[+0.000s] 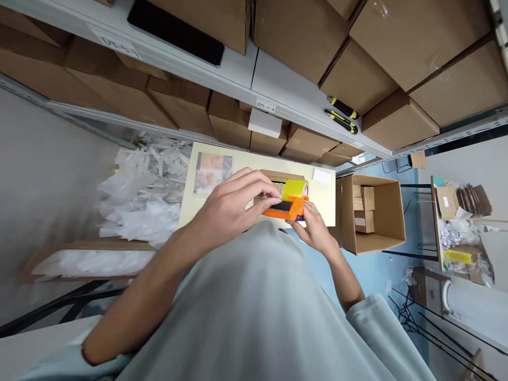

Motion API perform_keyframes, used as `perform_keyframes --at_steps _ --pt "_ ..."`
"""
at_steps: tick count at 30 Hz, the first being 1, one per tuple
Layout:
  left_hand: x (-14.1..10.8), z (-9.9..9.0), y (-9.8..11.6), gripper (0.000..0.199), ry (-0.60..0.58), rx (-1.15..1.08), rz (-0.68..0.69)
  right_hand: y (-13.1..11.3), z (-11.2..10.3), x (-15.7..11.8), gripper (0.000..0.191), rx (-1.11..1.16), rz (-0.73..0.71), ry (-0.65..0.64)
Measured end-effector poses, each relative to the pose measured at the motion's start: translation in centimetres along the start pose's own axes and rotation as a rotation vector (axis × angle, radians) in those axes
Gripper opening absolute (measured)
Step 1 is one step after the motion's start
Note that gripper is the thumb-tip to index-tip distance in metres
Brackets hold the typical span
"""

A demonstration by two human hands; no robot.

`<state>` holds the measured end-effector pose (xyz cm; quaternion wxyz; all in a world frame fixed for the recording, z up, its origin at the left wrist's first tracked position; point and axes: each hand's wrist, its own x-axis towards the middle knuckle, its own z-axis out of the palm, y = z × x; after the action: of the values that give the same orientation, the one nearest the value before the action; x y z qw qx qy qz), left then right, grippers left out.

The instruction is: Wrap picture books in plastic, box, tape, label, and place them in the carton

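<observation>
Over the pale table, my right hand (pixel 314 226) is wrapped round the back end of an orange tape dispenser (pixel 296 209). A yellow tape roll (pixel 294 189) sits on the dispenser, and a dark plate lies along its front part. My left hand (pixel 232 203) reaches in from the left with thumb and forefinger pinched together at the dark plate. Whatever lies between those fingertips is too small to make out. Just behind the dispenser, partly covered by it and my left hand, is a brown cardboard piece (pixel 273 173).
A printed sheet (pixel 212 172) and a white card (pixel 321 175) lie on the table (pixel 250 156). White plastic bags (pixel 146 185) are heaped left. An open carton (pixel 383 233) holding small boxes stands right. Above, a shelf (pixel 278 71) carries cartons, a black phone (pixel 177 32) and two cutters (pixel 342 114).
</observation>
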<state>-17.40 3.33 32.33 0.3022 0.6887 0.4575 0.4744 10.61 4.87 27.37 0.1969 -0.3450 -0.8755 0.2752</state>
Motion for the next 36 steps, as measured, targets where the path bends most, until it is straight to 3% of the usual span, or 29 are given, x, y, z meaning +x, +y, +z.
perform_keyframes --at_steps 3,7,11,16,21,24,28,32,36 --pt "-2.2 1.3 -1.5 0.022 0.063 0.004 -0.102 0.0 0.5 -0.8 0.028 -0.003 0.095 -0.131" --pt "-6.0 4.2 -4.6 0.019 0.09 -0.088 -0.366 0.3 0.7 -3.0 0.039 -0.009 0.264 -0.372" --pt "-8.4 7.0 -6.6 0.02 0.146 -0.255 -0.59 0.9 -1.3 -3.4 0.046 -0.018 0.416 -0.617" --pt "-7.0 7.9 -9.4 0.021 0.359 -0.383 -0.768 2.9 -6.2 1.3 0.053 0.058 0.578 -0.849" --pt "-4.5 8.9 -14.9 0.022 0.535 -0.54 -0.944 6.9 -9.4 8.1 0.058 0.214 0.657 -0.949" --pt "-4.0 11.0 -18.0 0.026 0.656 -0.626 -1.003 10.4 -8.9 11.8 0.059 0.292 0.675 -0.994" --pt "-4.0 14.0 -21.1 0.03 0.811 -0.685 -1.096 15.2 -6.4 15.4 0.06 0.364 0.695 -1.117" --pt "-4.6 16.1 -23.4 0.033 0.879 -0.755 -1.175 18.7 -3.8 16.9 0.062 0.369 0.708 -1.219" --pt "-5.4 17.2 -24.5 0.039 0.899 -0.757 -1.201 20.4 -2.2 17.2 0.062 0.4 0.715 -1.272"
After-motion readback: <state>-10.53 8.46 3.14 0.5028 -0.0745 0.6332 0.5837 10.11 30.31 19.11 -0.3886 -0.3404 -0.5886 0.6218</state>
